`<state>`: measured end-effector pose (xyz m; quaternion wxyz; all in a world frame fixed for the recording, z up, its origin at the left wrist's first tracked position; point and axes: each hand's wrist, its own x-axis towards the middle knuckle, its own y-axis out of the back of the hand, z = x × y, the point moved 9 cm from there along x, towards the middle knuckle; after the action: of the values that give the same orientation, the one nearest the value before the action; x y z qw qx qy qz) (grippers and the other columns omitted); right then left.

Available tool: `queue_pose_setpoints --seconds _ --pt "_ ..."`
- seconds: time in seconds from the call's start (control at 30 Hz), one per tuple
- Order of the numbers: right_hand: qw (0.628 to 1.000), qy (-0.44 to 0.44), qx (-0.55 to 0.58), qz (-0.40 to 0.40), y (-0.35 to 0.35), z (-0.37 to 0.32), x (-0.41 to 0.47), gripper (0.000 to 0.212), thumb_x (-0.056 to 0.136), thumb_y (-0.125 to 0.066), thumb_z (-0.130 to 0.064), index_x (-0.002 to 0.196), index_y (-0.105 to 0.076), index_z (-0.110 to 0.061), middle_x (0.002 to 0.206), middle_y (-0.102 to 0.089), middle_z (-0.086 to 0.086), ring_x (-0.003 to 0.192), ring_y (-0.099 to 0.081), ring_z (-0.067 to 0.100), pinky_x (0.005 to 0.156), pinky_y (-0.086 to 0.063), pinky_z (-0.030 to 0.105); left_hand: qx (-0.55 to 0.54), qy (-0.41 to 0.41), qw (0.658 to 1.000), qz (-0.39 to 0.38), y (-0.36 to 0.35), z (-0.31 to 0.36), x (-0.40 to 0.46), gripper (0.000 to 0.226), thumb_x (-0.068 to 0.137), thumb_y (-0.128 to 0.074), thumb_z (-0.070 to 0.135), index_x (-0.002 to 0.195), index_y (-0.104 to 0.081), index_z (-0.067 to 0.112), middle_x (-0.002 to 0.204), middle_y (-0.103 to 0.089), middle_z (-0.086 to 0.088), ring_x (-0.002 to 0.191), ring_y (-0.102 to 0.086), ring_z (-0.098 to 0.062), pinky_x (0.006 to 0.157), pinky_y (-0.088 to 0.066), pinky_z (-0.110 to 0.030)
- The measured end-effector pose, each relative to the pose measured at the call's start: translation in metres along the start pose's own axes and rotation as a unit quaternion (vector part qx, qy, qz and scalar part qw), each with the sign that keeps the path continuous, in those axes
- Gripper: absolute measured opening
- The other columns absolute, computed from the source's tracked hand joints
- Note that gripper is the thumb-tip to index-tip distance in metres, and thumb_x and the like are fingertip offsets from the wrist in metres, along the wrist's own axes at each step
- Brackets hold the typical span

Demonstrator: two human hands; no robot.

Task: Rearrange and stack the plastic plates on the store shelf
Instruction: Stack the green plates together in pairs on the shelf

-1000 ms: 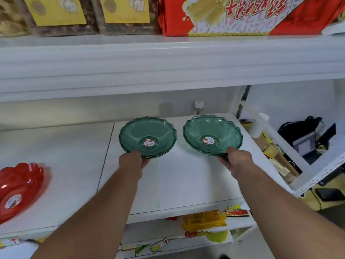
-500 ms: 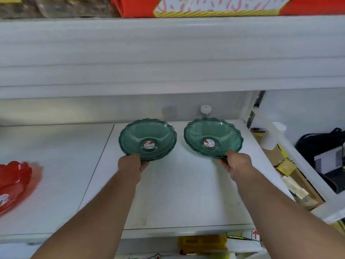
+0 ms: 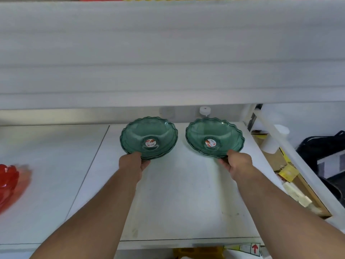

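Note:
Two small stacks of translucent green scalloped plastic plates stand side by side at the back of the white shelf [image 3: 177,202]. My left hand [image 3: 132,163] grips the near rim of the left green stack [image 3: 149,133]. My right hand [image 3: 237,162] grips the near rim of the right green stack [image 3: 214,133]. Each top plate has a round sticker in its centre. Both stacks tilt slightly toward me. A red scalloped plate [image 3: 7,186] lies at the far left edge of the shelf, partly cut off.
The front lip of the upper shelf [image 3: 171,53] fills the top of the view, close above the plates. A white clip [image 3: 205,110] sits on the back wall. To the right, beyond a white shelf upright [image 3: 291,156], lie boxes and a black bag [image 3: 321,146].
The view has dropped and moved closer, so the goods on the upper shelf have left the frame. Both hands keep their hold on the green stacks, pushed slightly further back.

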<state>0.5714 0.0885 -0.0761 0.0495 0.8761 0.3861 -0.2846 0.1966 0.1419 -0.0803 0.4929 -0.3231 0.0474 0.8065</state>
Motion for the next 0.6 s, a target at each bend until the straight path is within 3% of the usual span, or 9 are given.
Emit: queue_pose_setpoints --seconds 0.23,0.37,0.47,0.53,0.6 --pt "1.000 -0.020 -0.008 0.007 -0.002 0.002 0.003 0.028 0.094 -0.057 0.001 0.122 -0.061 0.004 0.115 -0.069 0.021 0.071 -0.068 0.024 0.044 -0.060 0.029 0.004 0.017 1.000 0.000 -0.003 0.001 -0.001 0.033 0.093 -0.057 -0.004 0.125 -0.058 0.002 0.113 -0.067 -0.017 0.072 -0.067 -0.024 0.064 -0.062 -0.036" --pt "0.999 -0.031 -0.015 0.012 -0.001 0.005 0.000 0.025 0.095 -0.056 0.000 0.120 -0.061 0.001 0.117 -0.069 0.019 0.078 -0.069 0.026 0.047 -0.061 0.031 0.024 0.018 1.000 -0.003 -0.001 0.001 0.002 0.034 0.095 -0.059 0.005 0.129 -0.055 0.003 0.119 -0.065 -0.017 0.077 -0.066 -0.024 0.076 -0.061 -0.040" --pt "0.999 -0.031 -0.007 0.018 0.001 0.009 -0.005 0.025 0.099 -0.059 -0.012 0.122 -0.059 -0.003 0.120 -0.067 0.017 0.084 -0.069 0.026 0.064 -0.065 0.034 0.034 0.026 0.999 -0.005 0.002 0.002 -0.003 0.038 0.097 -0.061 0.019 0.131 -0.051 0.004 0.124 -0.057 -0.017 0.092 -0.063 -0.027 0.083 -0.059 -0.044" --pt "0.999 -0.035 -0.025 0.025 0.004 0.012 -0.012 0.023 0.099 -0.060 -0.017 0.119 -0.057 -0.005 0.118 -0.064 0.015 0.074 -0.066 0.023 0.084 -0.062 0.038 0.047 0.038 0.998 -0.004 0.006 0.003 -0.009 0.043 0.097 -0.061 0.025 0.134 -0.049 0.007 0.125 -0.051 -0.018 0.101 -0.061 -0.030 0.086 -0.058 -0.046" --pt "0.997 -0.042 -0.048 0.040 0.008 0.017 -0.023 0.021 0.099 -0.060 -0.019 0.116 -0.055 -0.007 0.106 -0.063 0.014 0.067 -0.063 0.020 0.092 -0.058 0.041 0.067 0.044 0.997 -0.005 0.014 0.005 -0.013 0.045 0.097 -0.062 0.026 0.135 -0.048 0.008 0.124 -0.049 -0.016 0.104 -0.060 -0.030 0.086 -0.058 -0.047"
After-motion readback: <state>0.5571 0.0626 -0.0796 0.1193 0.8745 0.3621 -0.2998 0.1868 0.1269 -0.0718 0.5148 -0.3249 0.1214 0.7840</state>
